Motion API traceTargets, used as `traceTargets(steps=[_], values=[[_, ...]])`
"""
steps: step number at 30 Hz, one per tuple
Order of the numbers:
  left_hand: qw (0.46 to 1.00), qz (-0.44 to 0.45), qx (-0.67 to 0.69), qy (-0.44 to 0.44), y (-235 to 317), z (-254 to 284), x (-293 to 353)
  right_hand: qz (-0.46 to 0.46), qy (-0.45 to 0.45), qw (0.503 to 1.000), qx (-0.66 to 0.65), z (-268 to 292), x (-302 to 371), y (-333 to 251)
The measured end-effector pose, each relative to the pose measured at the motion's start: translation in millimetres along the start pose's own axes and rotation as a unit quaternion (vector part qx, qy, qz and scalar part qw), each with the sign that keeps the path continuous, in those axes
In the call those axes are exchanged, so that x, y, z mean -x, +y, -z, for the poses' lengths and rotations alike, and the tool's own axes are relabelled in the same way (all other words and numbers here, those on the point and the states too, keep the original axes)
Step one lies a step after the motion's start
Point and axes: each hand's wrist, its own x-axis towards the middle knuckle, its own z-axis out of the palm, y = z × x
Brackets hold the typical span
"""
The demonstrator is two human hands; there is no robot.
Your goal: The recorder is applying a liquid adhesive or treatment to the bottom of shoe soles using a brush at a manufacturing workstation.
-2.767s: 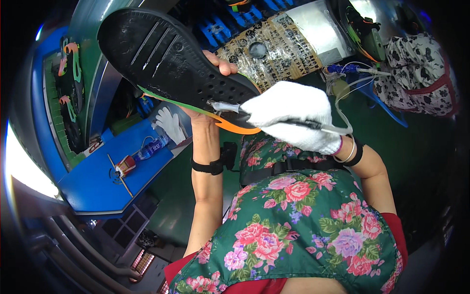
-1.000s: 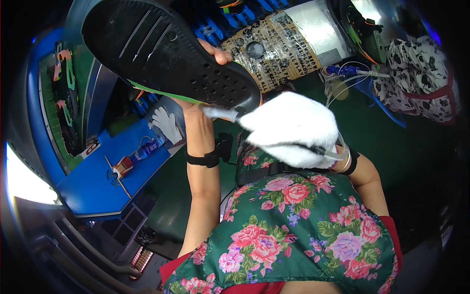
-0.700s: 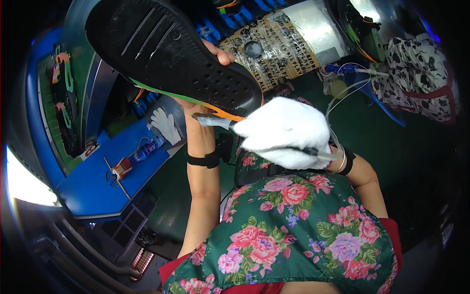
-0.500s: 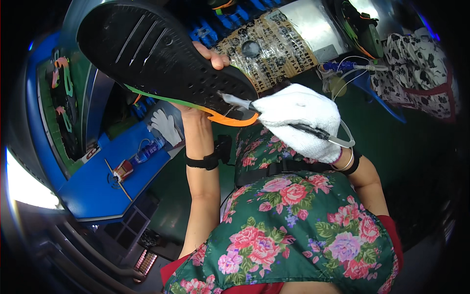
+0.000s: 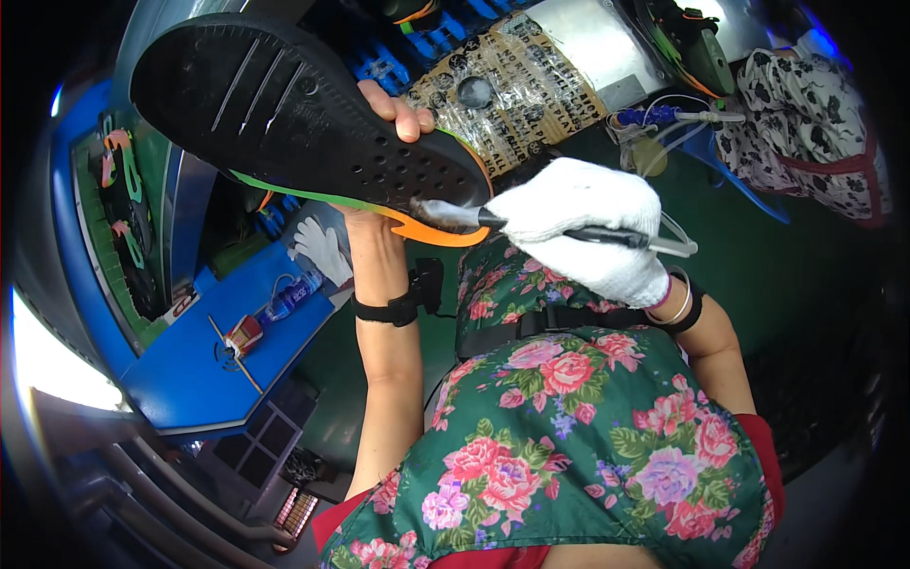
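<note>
My bare left hand point(image 5: 396, 111) grips a large black shoe sole point(image 5: 303, 123) with a green and orange rim. The sole hangs tilted in the air, its three slits and cluster of small holes facing me. Fingers curl over its far edge, while the rest of that hand is hidden behind it. In a white knitted glove, my right hand point(image 5: 580, 226) is closed on a brush point(image 5: 447, 214) with a dark handle. Its pale bristles touch the sole beside the orange rim. A clear tube point(image 5: 675, 247) trails from the handle's back end.
On a blue ledge at left lie a white glove point(image 5: 322, 248), a blue-labelled bottle point(image 5: 292, 296) and a small red pack point(image 5: 245, 336). Beyond my hands is a taped cardboard sheet point(image 5: 507, 90). Another shoe part point(image 5: 697, 52) and a patterned cloth point(image 5: 806, 133) are at far right.
The brush tip has moved slightly left and down across the sole, its bristles now pressed flatter. The sole has shifted a little left. Both hands keep their hold.
</note>
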Motion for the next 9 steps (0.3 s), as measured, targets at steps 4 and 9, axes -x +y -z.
traceTargets(steps=[4,9], values=[[1.0,0.03,-0.007,0.002,1.8,4.4,2.5,0.04,-0.01,0.998,0.04,-1.2,2.7,-3.2],[0.999,0.008,-0.009,-0.036,3.6,5.0,-1.2,0.075,-0.03,0.996,0.036,-0.7,2.4,-1.2]])
